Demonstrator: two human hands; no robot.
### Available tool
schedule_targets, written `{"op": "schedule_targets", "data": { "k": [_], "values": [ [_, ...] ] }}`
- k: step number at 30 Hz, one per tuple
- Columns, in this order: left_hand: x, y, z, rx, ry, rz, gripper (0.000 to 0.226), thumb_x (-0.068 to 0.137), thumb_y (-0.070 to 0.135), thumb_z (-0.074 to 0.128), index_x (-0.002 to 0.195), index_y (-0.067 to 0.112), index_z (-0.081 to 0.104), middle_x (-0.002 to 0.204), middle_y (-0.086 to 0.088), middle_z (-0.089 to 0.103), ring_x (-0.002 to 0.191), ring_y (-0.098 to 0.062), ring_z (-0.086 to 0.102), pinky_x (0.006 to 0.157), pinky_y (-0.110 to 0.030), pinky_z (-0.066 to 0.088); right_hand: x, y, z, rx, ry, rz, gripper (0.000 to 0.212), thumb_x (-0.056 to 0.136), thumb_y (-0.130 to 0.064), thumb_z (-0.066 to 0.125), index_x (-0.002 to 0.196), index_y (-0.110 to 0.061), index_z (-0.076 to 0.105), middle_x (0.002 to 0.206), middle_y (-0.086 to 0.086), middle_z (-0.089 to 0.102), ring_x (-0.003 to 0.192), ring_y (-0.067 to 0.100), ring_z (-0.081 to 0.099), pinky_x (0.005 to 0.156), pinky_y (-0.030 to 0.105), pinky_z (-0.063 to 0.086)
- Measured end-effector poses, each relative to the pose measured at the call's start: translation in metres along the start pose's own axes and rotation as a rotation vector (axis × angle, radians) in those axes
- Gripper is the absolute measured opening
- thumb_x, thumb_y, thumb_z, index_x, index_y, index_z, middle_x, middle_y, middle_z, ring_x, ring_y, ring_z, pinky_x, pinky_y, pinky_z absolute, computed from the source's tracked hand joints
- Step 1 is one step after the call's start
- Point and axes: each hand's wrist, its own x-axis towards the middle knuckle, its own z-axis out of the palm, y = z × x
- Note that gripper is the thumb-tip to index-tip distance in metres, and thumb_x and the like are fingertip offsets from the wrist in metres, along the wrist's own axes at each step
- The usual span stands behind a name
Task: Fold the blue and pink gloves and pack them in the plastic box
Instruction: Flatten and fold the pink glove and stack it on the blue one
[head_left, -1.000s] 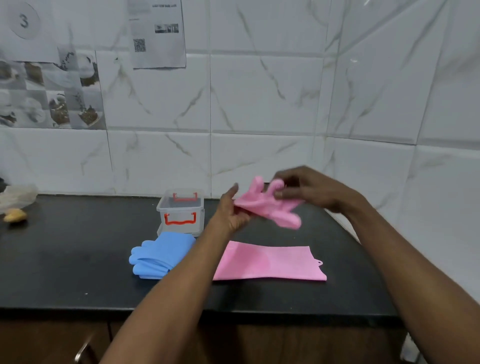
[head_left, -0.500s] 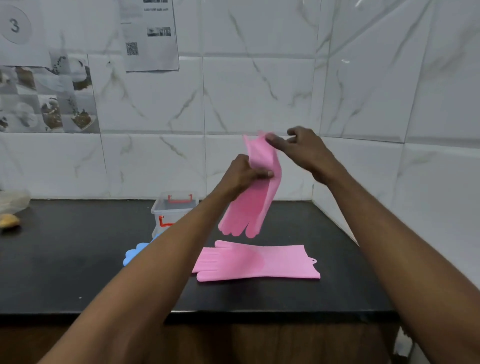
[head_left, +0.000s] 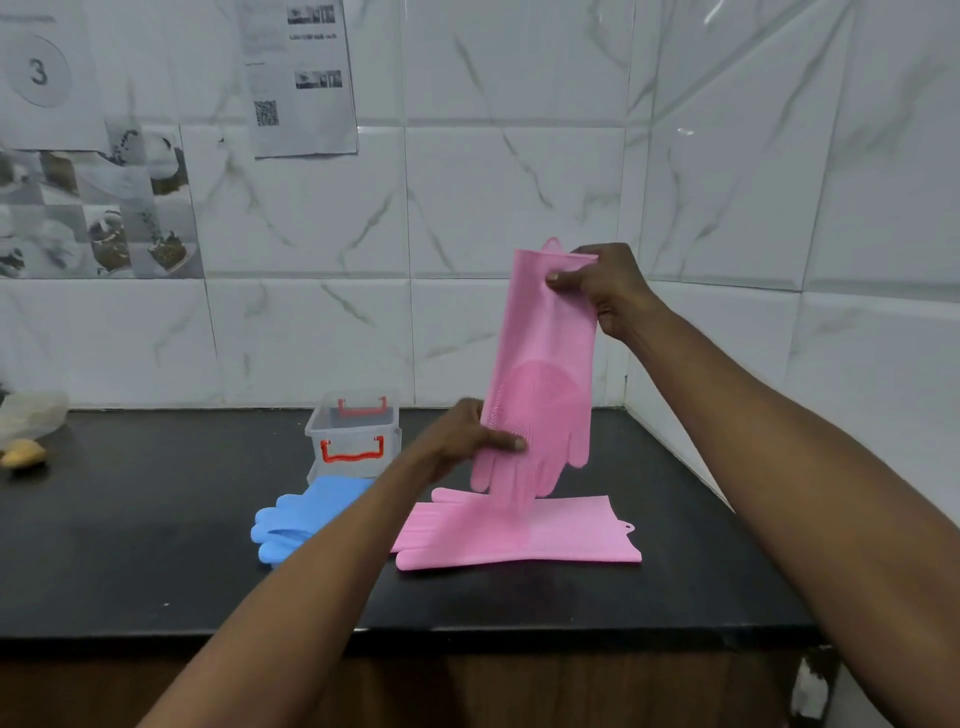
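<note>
Two hands share one long pink rubber glove (head_left: 545, 364), hanging upright at centre frame: my right hand (head_left: 608, 291) pinches its cuff at the top, my left hand (head_left: 467, 441) pinches the edge by its fingers below. To fold it well, I should keep it taut, lay it squarely on the flat pink glove (head_left: 545, 535) beneath, edges matched. Left of that lie the blue rubber gloves (head_left: 306, 512), before the clear plastic box with red handles (head_left: 353, 431) on the black countertop (head_left: 156, 519).
</note>
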Motion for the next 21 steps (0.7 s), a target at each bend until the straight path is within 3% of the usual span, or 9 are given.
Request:
{"op": "schedule_targets", "data": {
  "k": [3,6,8,10,12,15,17,19,21],
  "values": [
    [-0.004,-0.025,-0.003,-0.03,0.106,-0.111,0.036,0.07,0.025,0.086,0.099,0.009,0.072,0.096,-0.007,0.075,0.09,-0.025,0.07,0.077,-0.035,0.06,0.001,0.006,0.001,0.047,-0.023,0.0,0.015,0.074,0.006,0.074,0.073,-0.006,0.066,0.072,0.011,0.061,0.067,0.021,0.059,0.063,0.028,0.047],
    [-0.009,-0.037,-0.001,0.021,0.123,-0.303,0.04,0.076,0.02,0.082,0.107,0.001,0.066,0.098,-0.015,0.072,0.084,-0.028,0.072,0.078,-0.041,0.061,0.002,0.005,0.003,0.056,-0.125,0.003,0.009,0.081,0.001,0.071,0.082,-0.008,0.071,0.084,0.012,0.066,0.075,0.023,0.061,0.068,0.033,0.047],
    [-0.017,-0.036,0.008,0.144,0.276,-0.383,0.034,0.081,0.021,0.077,0.103,-0.001,0.062,0.097,-0.016,0.069,0.072,-0.027,0.067,0.075,-0.039,0.061,0.002,0.002,0.007,0.035,-0.166,-0.005,0.009,0.085,-0.003,0.069,0.084,-0.011,0.072,0.084,0.008,0.068,0.074,0.021,0.06,0.067,0.033,0.047],
    [-0.028,-0.032,0.02,0.222,0.476,-0.342,0.034,0.089,0.03,0.067,0.099,-0.001,0.058,0.092,-0.015,0.067,0.066,-0.028,0.066,0.072,-0.042,0.062,0.002,0.0,0.013,0.038,-0.179,-0.04,0.009,0.086,-0.004,0.068,0.086,-0.011,0.073,0.084,0.006,0.068,0.073,0.018,0.06,0.065,0.029,0.047],
    [-0.043,-0.025,0.032,-0.081,0.506,-0.305,0.055,0.094,0.05,0.053,0.1,-0.004,0.06,0.083,-0.019,0.071,0.066,-0.032,0.073,0.067,-0.044,0.062,0.001,-0.002,0.019,0.077,-0.215,-0.075,0.009,0.086,-0.003,0.067,0.087,-0.011,0.073,0.085,0.006,0.068,0.074,0.016,0.061,0.064,0.025,0.049],
    [-0.051,-0.013,0.043,-0.952,0.072,-0.503,0.11,0.081,0.082,0.029,0.116,-0.021,0.046,0.103,-0.04,0.065,0.088,-0.047,0.071,0.064,-0.048,0.061,-0.006,-0.006,0.02,0.17,-0.352,-0.09,0.01,0.088,-0.004,0.067,0.087,-0.013,0.072,0.084,0.004,0.07,0.076,0.016,0.064,0.067,0.027,0.05],
    [-0.051,-0.011,0.049,-1.397,-0.181,-0.609,0.132,0.07,0.091,0.022,0.133,-0.026,0.025,0.129,-0.048,0.044,0.115,-0.053,0.056,0.083,-0.056,0.056,-0.01,-0.006,0.016,0.234,-0.458,-0.098,0.01,0.089,-0.004,0.065,0.088,-0.013,0.07,0.087,0.005,0.069,0.085,0.024,0.067,0.073,0.036,0.05],
    [-0.047,-0.012,0.059,-1.698,-0.311,-0.581,0.136,0.068,0.093,0.023,0.143,-0.019,0.01,0.142,-0.047,0.028,0.133,-0.052,0.039,0.101,-0.06,0.043,-0.014,-0.004,0.007,0.319,-0.54,-0.089,0.011,0.089,-0.004,0.062,0.087,-0.013,0.068,0.091,0.008,0.067,0.099,0.035,0.068,0.079,0.041,0.051],
    [-0.039,-0.016,0.072,-1.838,-0.34,-0.382,0.13,0.069,0.092,0.029,0.145,-0.013,0.011,0.141,-0.047,0.029,0.131,-0.059,0.035,0.102,-0.07,0.034,-0.018,0.001,-0.01,0.348,-0.571,-0.082,0.007,0.089,-0.007,0.062,0.088,-0.012,0.067,0.094,0.008,0.065,0.107,0.037,0.067,0.077,0.038,0.052]
  ]
}}
